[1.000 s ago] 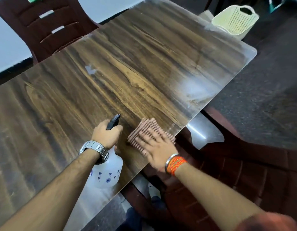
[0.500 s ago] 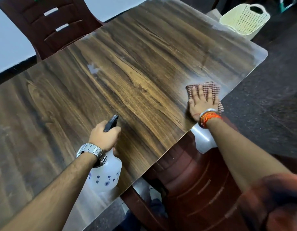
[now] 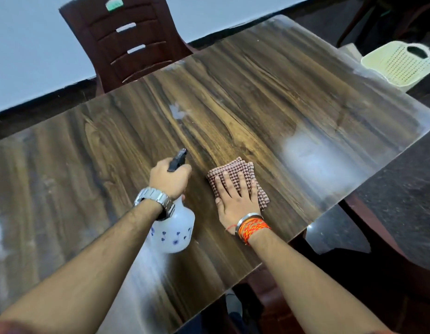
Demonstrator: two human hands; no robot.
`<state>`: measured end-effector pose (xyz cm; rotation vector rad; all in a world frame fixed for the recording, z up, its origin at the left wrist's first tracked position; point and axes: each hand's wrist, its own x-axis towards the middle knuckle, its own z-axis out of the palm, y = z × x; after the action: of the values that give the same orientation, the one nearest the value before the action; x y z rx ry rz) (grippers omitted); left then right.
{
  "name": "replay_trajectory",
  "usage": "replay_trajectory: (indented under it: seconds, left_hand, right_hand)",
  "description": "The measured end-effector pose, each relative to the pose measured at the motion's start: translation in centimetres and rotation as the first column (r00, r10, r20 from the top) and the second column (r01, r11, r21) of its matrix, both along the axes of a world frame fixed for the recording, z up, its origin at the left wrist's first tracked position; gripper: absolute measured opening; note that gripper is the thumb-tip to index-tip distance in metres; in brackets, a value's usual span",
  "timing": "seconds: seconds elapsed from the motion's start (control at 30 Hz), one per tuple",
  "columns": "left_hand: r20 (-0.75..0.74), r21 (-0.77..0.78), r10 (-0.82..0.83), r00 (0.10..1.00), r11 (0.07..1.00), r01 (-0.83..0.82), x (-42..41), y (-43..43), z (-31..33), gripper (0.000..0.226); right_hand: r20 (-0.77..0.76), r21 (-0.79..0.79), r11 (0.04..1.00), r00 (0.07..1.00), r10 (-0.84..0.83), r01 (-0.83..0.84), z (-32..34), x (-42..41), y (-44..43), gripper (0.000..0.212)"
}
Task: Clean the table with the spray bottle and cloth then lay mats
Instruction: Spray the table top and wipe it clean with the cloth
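A dark wood-grain table (image 3: 269,97) with a clear cover fills the view. My left hand (image 3: 169,178) grips the black trigger head of a white spray bottle (image 3: 174,233) with small blue flowers; the bottle hangs low over the near part of the table. My right hand (image 3: 236,197) lies flat, fingers spread, pressing a folded red-and-white checked cloth (image 3: 233,171) onto the table just right of the bottle. A pale wet patch (image 3: 312,153) shines to the right of the cloth. No mats are in view.
A dark brown plastic chair (image 3: 127,42) stands at the table's far side. A cream plastic basket (image 3: 399,63) sits past the far right corner. Another brown chair (image 3: 377,273) is tucked at the near right edge, over a dark speckled floor.
My right hand slid the cloth from the near edge out to the right edge, then back left beside the bottle. The left hand kept hold of the spray bottle.
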<state>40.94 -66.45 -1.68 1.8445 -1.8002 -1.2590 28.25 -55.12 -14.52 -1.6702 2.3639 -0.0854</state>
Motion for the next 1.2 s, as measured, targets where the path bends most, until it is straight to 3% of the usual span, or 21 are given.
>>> replay_trajectory:
  seconds: [0.2,0.33,0.4,0.53,0.63,0.73,0.83,0.93,1.0,1.07,1.13,1.2]
  left_hand:
    - [-0.047,-0.040,0.075,0.996,0.996,-0.077,-0.7,-8.2,1.7,0.020]
    - [0.007,0.008,0.053,0.999,0.999,-0.053,1.1,-11.0,1.3,0.017]
    - [0.028,0.021,0.067,0.997,0.997,-0.068,2.6,-11.9,0.7,0.019]
    - [0.053,0.011,0.113,0.992,0.993,-0.114,5.1,-13.7,-0.6,0.016]
    - [0.048,-0.001,0.116,0.992,0.993,-0.116,6.2,-14.8,-1.2,0.011]
    - [0.001,0.024,0.139,0.990,0.990,-0.139,7.0,-15.8,-1.8,0.017]
    - [-0.036,0.042,0.150,0.988,0.988,-0.148,7.7,-16.1,-2.1,0.012]
    - [-0.057,0.030,0.153,0.987,0.988,-0.152,8.2,-15.8,-2.0,0.013]
    - [-0.046,0.029,0.146,0.988,0.989,-0.145,8.2,-15.1,-1.8,0.013]
    - [-0.049,0.051,0.149,0.988,0.988,-0.146,7.8,-14.3,-1.6,0.014]
    - [-0.050,0.071,0.144,0.988,0.987,-0.141,7.2,-13.1,-1.4,0.017]
    - [-0.064,0.075,0.150,0.987,0.987,-0.145,6.7,-11.9,-1.0,0.019]
  right_hand:
    - [-0.002,-0.012,1.000,1.000,-0.012,0.012,-0.1,1.0,-3.1,0.060]
    - [0.000,-0.033,0.999,1.000,0.018,-0.018,-0.3,1.8,-8.7,0.060]
    - [-0.006,-0.044,0.995,0.996,0.091,-0.091,-0.1,2.8,-12.7,0.059]
    - [0.015,-0.034,0.910,0.910,0.413,-0.413,0.3,5.4,-21.6,0.060]
    - [-0.040,-0.028,0.892,0.893,0.449,-0.450,0.6,4.0,-26.1,0.056]
    - [-0.133,-0.033,0.952,0.946,0.296,-0.303,0.6,-1.4,-28.8,0.054]
    - [-0.083,-0.015,0.999,0.995,-0.049,0.048,0.4,-9.8,-28.1,0.054]
    - [-0.001,0.071,0.933,0.935,-0.355,0.354,0.5,-16.3,-24.2,0.055]
    - [-0.003,0.073,0.898,0.901,-0.434,0.433,0.5,-16.2,-22.3,0.057]
    - [-0.061,0.038,0.940,0.940,-0.336,0.338,0.5,-12.5,-20.7,0.058]
    - [-0.103,-0.008,0.995,0.989,-0.103,0.103,0.7,-6.3,-17.7,0.059]
    - [-0.077,-0.075,0.988,0.988,0.132,-0.138,0.7,1.0,-13.0,0.060]
